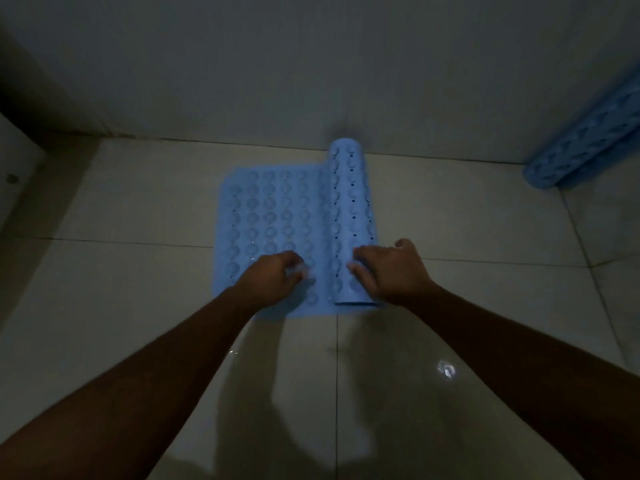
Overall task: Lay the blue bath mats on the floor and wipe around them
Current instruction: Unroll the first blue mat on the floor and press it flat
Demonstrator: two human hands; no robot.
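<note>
Now left hand (277, 277) pins the mat (270, 216) flat, its grip unclear, while right hand (389, 271) curls round the rolled part, which looks light, floppy and springy, so best held there.

Dim and soft, with long shadows (249, 393) and a small glare spot (446, 368) on the floor (138, 271) nearer than the blue mat (270, 220).

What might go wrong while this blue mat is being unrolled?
The bath mat is only half unrolled; if the right hand lets go, the roll may curl back. The floor looks glossy, perhaps wet, so the mat might slide. The second rolled mat leaning on the wall could topple.
</note>
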